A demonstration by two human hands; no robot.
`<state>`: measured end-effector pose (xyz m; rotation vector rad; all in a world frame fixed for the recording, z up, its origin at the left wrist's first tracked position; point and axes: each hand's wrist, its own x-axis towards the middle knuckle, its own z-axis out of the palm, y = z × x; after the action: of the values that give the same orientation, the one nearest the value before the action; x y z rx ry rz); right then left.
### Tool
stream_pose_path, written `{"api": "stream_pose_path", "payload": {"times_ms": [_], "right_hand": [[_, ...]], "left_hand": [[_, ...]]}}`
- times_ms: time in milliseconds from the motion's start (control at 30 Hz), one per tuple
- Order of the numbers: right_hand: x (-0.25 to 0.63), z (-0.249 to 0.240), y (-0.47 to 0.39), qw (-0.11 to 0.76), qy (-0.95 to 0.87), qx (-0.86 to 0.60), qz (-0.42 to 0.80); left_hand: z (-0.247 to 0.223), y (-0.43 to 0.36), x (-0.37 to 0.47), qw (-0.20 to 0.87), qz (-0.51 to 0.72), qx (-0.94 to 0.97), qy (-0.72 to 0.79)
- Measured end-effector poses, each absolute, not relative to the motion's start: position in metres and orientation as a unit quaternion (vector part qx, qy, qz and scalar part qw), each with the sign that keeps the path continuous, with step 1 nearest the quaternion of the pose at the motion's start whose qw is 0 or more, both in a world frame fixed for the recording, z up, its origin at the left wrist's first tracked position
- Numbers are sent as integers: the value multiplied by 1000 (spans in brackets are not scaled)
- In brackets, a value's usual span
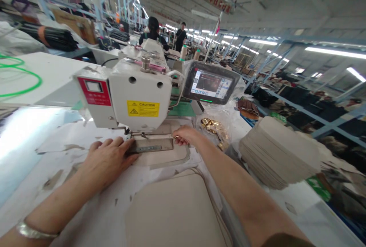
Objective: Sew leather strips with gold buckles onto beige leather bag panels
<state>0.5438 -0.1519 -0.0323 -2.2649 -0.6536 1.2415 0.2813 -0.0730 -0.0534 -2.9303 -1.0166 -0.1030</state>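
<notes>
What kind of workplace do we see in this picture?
Probably a sewing workshop in a factory. A white machine with a yellow caution label stands beside two thread cones, a tall stack of beige rounded panels lies nearby, and people work behind.

A flat beige panel [160,158], rounded at its near right corner, lies between the left hand [107,163] and the right hand [185,135], under a straight metal clamp [166,144] running from the left fingertips to just beside the right fingers, which pinch a thin piece [176,137] too small to identify.
</notes>
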Motion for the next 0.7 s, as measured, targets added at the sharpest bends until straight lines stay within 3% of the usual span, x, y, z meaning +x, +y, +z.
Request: {"api": "stream_pose_path", "payload": {"times_ms": [400,700], "right_hand": [[577,-31,-183,262,-241,-828,434],[583,-37,-188,296,-255,-805,447]], "left_hand": [[-42,-87,298,-37,-5,-957,-286],[-38,-126,323,-147,-3,-968,-204]]}}
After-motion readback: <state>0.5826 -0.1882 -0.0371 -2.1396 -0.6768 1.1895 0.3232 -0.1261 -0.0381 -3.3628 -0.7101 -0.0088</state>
